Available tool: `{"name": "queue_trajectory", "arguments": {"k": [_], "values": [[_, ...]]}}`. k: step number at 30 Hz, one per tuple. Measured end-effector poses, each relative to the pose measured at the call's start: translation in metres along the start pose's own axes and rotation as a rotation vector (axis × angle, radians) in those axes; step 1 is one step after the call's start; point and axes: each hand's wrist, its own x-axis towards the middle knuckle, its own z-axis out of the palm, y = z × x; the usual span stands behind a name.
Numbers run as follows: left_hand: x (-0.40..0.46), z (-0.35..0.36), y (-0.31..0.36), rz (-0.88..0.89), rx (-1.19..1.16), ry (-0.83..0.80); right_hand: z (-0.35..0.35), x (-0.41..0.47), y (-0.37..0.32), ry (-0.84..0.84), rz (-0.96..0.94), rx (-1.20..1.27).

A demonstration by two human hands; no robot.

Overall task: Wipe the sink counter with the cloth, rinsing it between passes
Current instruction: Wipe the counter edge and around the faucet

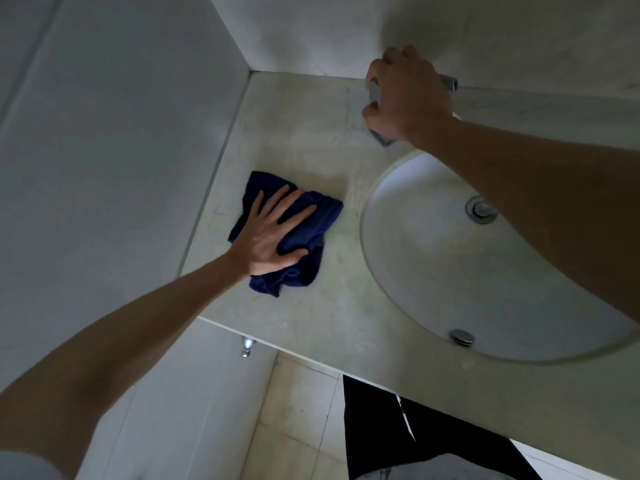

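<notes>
Left hand [273,237] is pressing flat, fingers spread, on soft limp cloth [298,233], likely bunching; right hand [405,98] is gripping the tap [375,93].

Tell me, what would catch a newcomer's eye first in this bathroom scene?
The dark blue cloth stands out on the pale counter left of the sink, with the left hand pressed flat on it. Behind the white basin, the right hand grips the metal tap. No water is visibly running.
</notes>
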Motion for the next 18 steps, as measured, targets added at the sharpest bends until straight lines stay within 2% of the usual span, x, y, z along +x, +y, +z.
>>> {"name": "queue_trajectory", "arguments": {"k": [8,14,18], "values": [[-0.025,0.012,0.081,-0.380,-0.076,0.094,-0.002,0.001,-0.002,-0.026,0.006,-0.049],[-0.019,0.015,0.177,-0.354,-0.167,0.160,-0.003,0.000,-0.003,-0.033,0.001,-0.026],[-0.007,0.017,0.247,-0.308,-0.254,0.127,-0.003,-0.001,-0.002,-0.035,0.003,-0.030]]}}
